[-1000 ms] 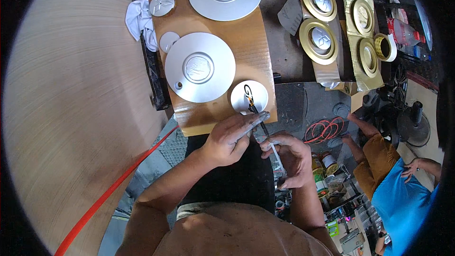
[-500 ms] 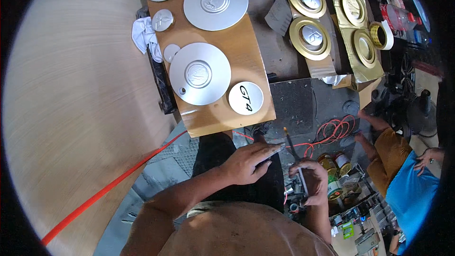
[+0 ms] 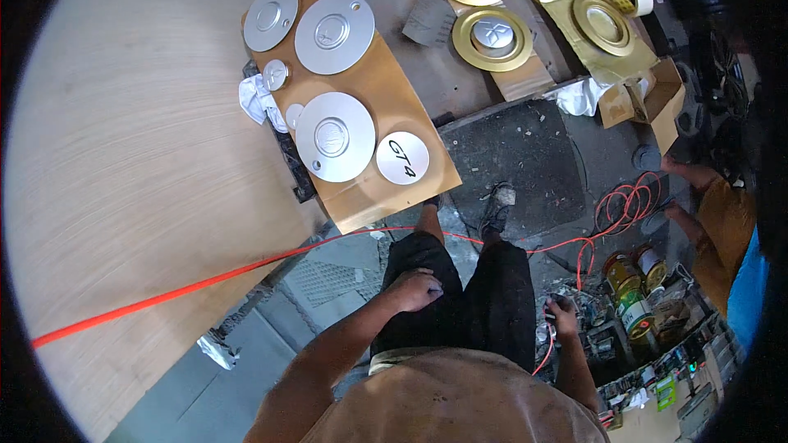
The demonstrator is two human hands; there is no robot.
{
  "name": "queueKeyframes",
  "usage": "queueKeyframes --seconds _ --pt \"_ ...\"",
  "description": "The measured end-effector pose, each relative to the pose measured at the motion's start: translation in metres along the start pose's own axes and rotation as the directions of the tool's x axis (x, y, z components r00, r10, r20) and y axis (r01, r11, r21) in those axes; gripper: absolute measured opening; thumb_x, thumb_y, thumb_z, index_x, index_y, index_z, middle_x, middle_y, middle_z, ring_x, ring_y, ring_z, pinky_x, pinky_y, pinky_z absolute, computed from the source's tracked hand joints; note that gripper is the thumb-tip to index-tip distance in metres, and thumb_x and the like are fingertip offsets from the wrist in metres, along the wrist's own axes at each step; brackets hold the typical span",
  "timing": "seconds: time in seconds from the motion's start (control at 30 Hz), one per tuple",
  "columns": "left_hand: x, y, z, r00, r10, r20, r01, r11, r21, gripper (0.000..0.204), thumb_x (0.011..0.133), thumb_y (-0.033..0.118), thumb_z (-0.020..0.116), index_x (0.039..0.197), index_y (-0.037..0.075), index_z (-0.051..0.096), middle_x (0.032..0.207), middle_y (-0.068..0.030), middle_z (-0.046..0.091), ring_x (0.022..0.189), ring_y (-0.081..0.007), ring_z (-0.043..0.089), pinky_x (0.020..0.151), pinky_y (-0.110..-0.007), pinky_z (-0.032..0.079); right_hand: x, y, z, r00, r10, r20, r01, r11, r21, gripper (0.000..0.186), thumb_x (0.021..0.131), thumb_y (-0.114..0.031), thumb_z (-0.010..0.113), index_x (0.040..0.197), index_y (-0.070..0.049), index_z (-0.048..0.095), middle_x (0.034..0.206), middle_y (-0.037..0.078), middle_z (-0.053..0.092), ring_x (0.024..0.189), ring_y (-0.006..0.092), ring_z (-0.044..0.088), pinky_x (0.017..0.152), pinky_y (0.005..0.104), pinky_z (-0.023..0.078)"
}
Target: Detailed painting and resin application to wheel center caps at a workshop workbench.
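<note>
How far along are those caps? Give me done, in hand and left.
Done, it seems: silver caps lie coated on the brown board, gold caps on gold paper. In hand: the right hand grips a dark tool; the left hand rests on the leg. Left: no bare cap shows.

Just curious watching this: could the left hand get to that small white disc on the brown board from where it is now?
Probably yes. The left hand rests on the thigh, apparently empty, and the white disc lies near the board's front edge with nothing between; it would need a forward reach.
</note>
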State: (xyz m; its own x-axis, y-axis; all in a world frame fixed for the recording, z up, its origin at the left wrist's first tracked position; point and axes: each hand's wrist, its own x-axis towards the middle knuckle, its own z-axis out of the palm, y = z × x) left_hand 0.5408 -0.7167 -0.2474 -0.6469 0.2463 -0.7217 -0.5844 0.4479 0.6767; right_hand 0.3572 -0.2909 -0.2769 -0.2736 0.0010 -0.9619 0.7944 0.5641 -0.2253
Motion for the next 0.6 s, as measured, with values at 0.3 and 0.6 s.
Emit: queueKeyframes --seconds 0.3,0.6 --pt "-0.002 0.068 -0.018 0.961 -0.231 -0.154 0.244 0.967 0.07 0.037 0.089 0.037 0.066 0.106 0.004 0.066 0.107 -0.0218 0.066 0.104 -0.0408 0.061 0.092 -0.046 0.049 -0.001 -0.034 -0.006 0.976 -0.212 -0.04 0.215 0.973 0.087 0.038 0.085 -0.03 0.075 0.109 -0.004 0.06 0.093 0.003 0.062 0.084 0.0161 0.061 0.069 0.0316 0.049" --pt "-0.019 0.088 -0.022 0.908 0.034 -0.418 0.022 0.992 0.128 0.024 0.089 0.02 0.065 0.108 0.005 0.064 0.103 -0.0197 0.066 0.102 -0.0389 0.063 0.089 -0.047 0.05 -0.011 -0.085 0.0 0.916 -0.395 0.064 0.355 0.875 0.328 0.041 0.089 -0.033 0.069 0.118 -0.007 0.057 0.106 0.005 0.063 0.094 0.0168 0.06 0.08 0.0329 0.047"
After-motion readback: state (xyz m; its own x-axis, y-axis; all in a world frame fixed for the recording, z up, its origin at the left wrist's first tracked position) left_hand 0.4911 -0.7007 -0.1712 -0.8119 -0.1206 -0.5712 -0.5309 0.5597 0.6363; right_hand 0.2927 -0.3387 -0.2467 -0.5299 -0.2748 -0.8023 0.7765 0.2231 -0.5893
